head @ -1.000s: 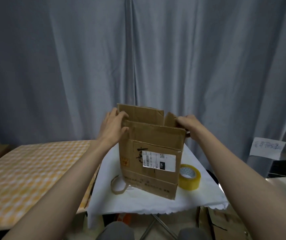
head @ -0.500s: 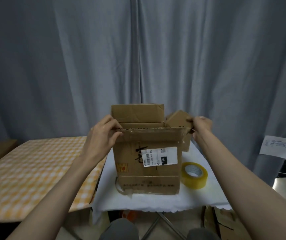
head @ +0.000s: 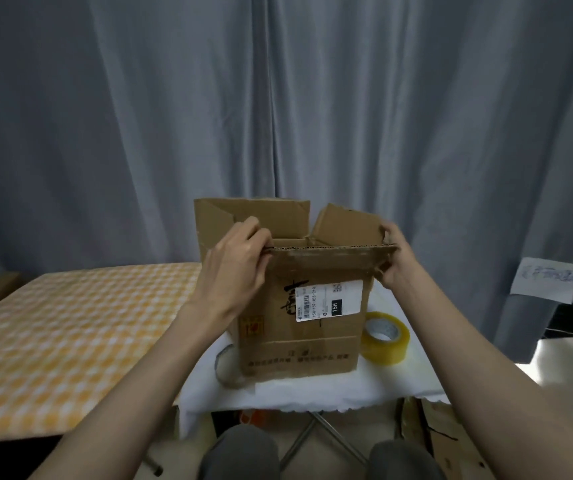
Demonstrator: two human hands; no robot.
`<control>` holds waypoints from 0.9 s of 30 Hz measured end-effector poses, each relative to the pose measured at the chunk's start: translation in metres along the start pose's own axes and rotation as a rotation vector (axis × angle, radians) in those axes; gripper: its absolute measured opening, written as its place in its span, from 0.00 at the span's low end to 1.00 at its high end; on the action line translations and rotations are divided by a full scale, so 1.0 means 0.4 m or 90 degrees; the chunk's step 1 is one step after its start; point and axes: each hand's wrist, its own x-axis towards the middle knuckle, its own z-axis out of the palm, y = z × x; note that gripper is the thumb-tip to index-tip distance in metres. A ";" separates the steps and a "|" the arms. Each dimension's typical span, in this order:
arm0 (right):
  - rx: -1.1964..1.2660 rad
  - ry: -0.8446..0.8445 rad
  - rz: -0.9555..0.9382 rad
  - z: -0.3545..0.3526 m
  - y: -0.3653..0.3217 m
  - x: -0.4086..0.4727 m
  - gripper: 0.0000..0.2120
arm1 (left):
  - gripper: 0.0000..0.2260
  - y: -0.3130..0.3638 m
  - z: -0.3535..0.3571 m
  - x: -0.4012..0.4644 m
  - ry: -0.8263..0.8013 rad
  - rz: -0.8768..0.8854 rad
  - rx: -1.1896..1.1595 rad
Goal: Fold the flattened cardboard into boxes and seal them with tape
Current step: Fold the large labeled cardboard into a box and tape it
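My left hand [head: 235, 268] pinched the near flap's [head: 330, 259] nine o'clock corner, my right hand [head: 394, 259] clamped its three o'clock corner; the flap's long edge ran between them. The box [head: 299, 327] stood upright on the small table [head: 313, 393], tape roll [head: 385, 337] at its four o'clock, nearer my right.

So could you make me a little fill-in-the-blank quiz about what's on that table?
1. Both hands, left hand and right hand, hold the brown cardboard box by its ____ flap.
2. The yellowish roll of tape lies on the ____ tablecloth.
3. The box's top is ____.

Missing words: near; white; open
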 end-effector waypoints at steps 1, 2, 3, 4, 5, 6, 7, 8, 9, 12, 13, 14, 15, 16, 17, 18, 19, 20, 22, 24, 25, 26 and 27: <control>0.051 0.030 0.009 -0.016 0.001 -0.012 0.16 | 0.07 0.009 0.006 0.005 0.002 -0.001 -0.003; 0.088 0.058 0.018 -0.031 0.001 -0.029 0.18 | 0.07 0.019 0.010 0.009 0.002 -0.002 -0.006; 0.104 0.071 0.029 -0.041 0.001 -0.050 0.19 | 0.07 0.028 0.013 0.013 0.001 -0.005 -0.010; 0.103 0.077 0.039 -0.045 0.001 -0.075 0.18 | 0.07 0.039 0.017 0.016 0.000 -0.010 -0.013; 0.095 0.071 0.050 -0.042 0.002 -0.101 0.18 | 0.07 0.052 0.017 0.018 0.003 -0.015 -0.014; 0.080 0.048 0.055 -0.035 0.004 -0.124 0.21 | 0.07 0.064 0.019 0.019 0.009 -0.019 -0.015; 0.066 0.011 0.056 -0.022 0.008 -0.151 0.26 | 0.07 0.074 0.019 0.021 0.017 -0.020 -0.018; 0.052 -0.042 0.060 -0.004 0.010 -0.173 0.31 | 0.06 0.084 0.020 0.025 0.022 -0.018 -0.021; 0.038 -0.102 0.064 0.016 0.013 -0.194 0.35 | 0.06 0.094 0.021 0.029 0.024 -0.014 -0.023; -0.056 -0.197 0.062 0.084 0.014 -0.242 0.36 | 0.04 0.132 0.020 0.040 0.018 0.016 -0.023; -0.086 -0.191 0.050 0.101 0.015 -0.247 0.29 | 0.04 0.147 0.015 0.044 0.012 0.032 -0.026; -0.092 -0.183 0.038 0.112 0.019 -0.245 0.21 | 0.04 0.161 0.010 0.047 0.001 0.056 -0.032; -0.080 -0.172 0.037 0.120 0.020 -0.244 0.14 | 0.04 0.170 0.003 0.052 -0.015 0.080 -0.042; -0.068 -0.164 0.040 0.122 0.023 -0.240 0.10 | 0.04 0.173 -0.005 0.060 -0.042 0.097 -0.056; -0.055 -0.160 0.043 0.118 0.027 -0.239 0.09 | 0.06 0.169 -0.016 0.071 -0.074 0.101 -0.067; -0.049 -0.157 0.041 0.114 0.029 -0.238 0.10 | 0.12 0.162 -0.029 0.086 -0.109 0.088 -0.069; -0.050 -0.158 0.039 0.110 0.030 -0.240 0.10 | 0.20 0.147 -0.043 0.103 -0.136 0.061 -0.079; -0.053 -0.161 0.038 0.105 0.031 -0.242 0.10 | 0.26 0.133 -0.060 0.120 -0.146 0.023 -0.106; -0.050 -0.156 0.037 0.097 0.030 -0.247 0.09 | 0.29 0.079 -0.083 0.163 -0.127 -0.061 -0.149; -0.055 -0.151 0.033 0.097 0.027 -0.256 0.08 | 0.20 -0.005 -0.089 0.209 -0.122 -0.147 -0.097; -0.061 -0.154 0.034 0.096 0.024 -0.260 0.08 | 0.14 -0.056 -0.087 0.232 -0.132 -0.195 -0.049; -0.067 -0.156 0.036 0.094 0.022 -0.261 0.08 | 0.12 -0.108 -0.083 0.250 -0.156 -0.248 0.002; -0.072 -0.158 0.038 0.093 0.019 -0.262 0.08 | 0.14 -0.153 -0.079 0.261 -0.199 -0.300 0.046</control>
